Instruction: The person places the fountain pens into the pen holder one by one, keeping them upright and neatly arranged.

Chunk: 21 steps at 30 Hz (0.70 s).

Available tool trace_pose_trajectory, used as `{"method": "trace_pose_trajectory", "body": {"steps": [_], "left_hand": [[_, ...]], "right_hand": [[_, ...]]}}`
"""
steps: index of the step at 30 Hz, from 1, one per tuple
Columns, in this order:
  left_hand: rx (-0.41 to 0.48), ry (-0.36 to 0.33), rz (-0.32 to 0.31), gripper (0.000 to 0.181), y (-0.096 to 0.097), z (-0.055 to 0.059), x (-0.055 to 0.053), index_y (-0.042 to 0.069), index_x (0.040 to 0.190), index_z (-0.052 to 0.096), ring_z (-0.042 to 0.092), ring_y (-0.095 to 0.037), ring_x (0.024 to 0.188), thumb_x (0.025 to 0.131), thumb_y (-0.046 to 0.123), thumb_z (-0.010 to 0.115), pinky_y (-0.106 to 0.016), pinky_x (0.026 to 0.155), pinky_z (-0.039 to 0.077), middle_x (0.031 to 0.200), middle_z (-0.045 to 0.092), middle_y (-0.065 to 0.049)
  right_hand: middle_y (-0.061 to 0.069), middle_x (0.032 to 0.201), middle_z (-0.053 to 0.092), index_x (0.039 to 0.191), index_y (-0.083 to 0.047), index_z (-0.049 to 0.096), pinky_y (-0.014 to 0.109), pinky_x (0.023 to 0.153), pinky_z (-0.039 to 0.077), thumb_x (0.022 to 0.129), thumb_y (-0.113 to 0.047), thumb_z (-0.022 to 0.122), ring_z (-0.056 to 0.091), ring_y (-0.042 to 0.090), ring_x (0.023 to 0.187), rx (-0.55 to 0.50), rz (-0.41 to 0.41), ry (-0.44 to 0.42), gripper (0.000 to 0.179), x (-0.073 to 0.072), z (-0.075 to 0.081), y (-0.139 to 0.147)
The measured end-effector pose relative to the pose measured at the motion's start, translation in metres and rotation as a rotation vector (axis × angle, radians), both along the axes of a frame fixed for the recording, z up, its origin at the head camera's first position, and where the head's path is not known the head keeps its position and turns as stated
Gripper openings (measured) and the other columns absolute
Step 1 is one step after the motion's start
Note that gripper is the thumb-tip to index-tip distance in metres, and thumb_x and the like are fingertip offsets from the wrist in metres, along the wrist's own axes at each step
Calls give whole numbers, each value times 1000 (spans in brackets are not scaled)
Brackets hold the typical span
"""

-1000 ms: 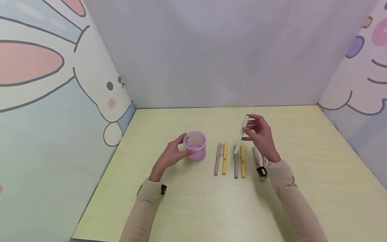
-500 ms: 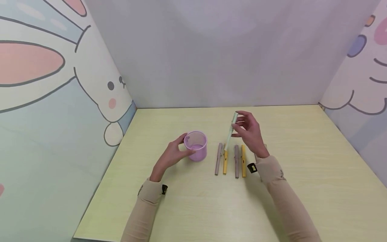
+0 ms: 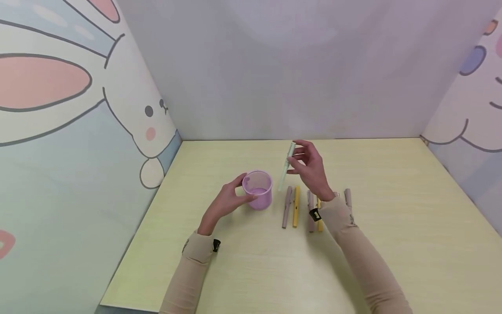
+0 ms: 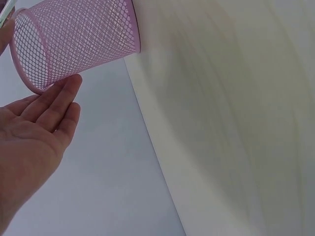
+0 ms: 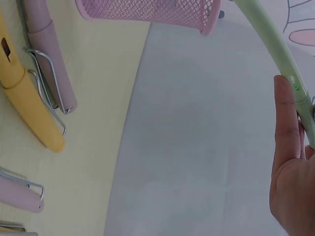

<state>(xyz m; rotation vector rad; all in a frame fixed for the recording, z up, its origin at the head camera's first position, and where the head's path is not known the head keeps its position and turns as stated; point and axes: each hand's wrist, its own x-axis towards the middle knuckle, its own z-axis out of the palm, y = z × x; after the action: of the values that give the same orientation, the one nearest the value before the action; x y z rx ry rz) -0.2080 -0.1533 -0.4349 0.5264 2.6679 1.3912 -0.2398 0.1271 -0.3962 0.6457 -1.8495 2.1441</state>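
Observation:
A pink mesh pen cup (image 3: 262, 201) stands upright on the table. At its left side my left hand (image 3: 225, 203) holds the rim between thumb and fingers; in the left wrist view the fingertips lie against the mesh of the cup (image 4: 83, 42). My right hand (image 3: 311, 172) pinches a light green pen (image 3: 287, 163) in the air, to the right of the cup and behind it. The pen slants, its lower end toward the table. In the right wrist view the green pen (image 5: 270, 37) reaches up past the cup (image 5: 152, 10).
Right of the cup lie a mauve pen (image 3: 287, 208) and a yellow pen (image 3: 296, 207), side by side. Another mauve pen (image 3: 311, 224) and yellow pen (image 3: 320, 225) are partly under the right wrist. Farther right, a mauve pen (image 3: 348, 199) shows beyond the sleeve.
My right hand has carried the green pen leftward over the lying pens, closer to the cup. The left hand keeps its hold on the cup, which stays in place.

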Motion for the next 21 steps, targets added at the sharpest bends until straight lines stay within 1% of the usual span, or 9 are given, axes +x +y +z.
{"method": "trace_pose_trajectory", "body": {"steps": [5, 10, 14, 21], "left_hand": [[-4, -1, 1, 84, 1, 0, 1, 5, 158, 40, 48, -31, 140, 91, 35, 80, -57, 112, 38, 149, 56, -13], [-5, -3, -1, 84, 2, 1, 1, 4, 159, 39, 49, -34, 139, 91, 35, 80, -57, 110, 41, 149, 56, -14], [-1, -8, 0, 84, 2, 1, 1, 4, 158, 40, 50, -35, 138, 91, 35, 80, -58, 109, 41, 149, 56, -14], [-11, -15, 5, 86, 2, 2, 2, 5, 160, 38, 47, -31, 141, 92, 36, 79, -56, 113, 37, 151, 54, -13]], "right_hand": [[17, 111, 58, 142, 9, 43, 36, 66, 62, 96, 13, 62, 64, 17, 93, -6, 8, -7, 50, -1, -1, -7], [21, 112, 58, 142, 9, 43, 36, 65, 62, 96, 14, 60, 64, 17, 92, -17, 12, -1, 50, -2, -1, -13], [21, 112, 59, 142, 8, 44, 36, 65, 62, 96, 15, 60, 65, 17, 92, -30, 6, 9, 49, -4, -3, -18], [20, 112, 58, 143, 5, 44, 37, 67, 62, 97, 14, 60, 64, 18, 93, -34, 2, 18, 49, -4, -6, -26]]}}
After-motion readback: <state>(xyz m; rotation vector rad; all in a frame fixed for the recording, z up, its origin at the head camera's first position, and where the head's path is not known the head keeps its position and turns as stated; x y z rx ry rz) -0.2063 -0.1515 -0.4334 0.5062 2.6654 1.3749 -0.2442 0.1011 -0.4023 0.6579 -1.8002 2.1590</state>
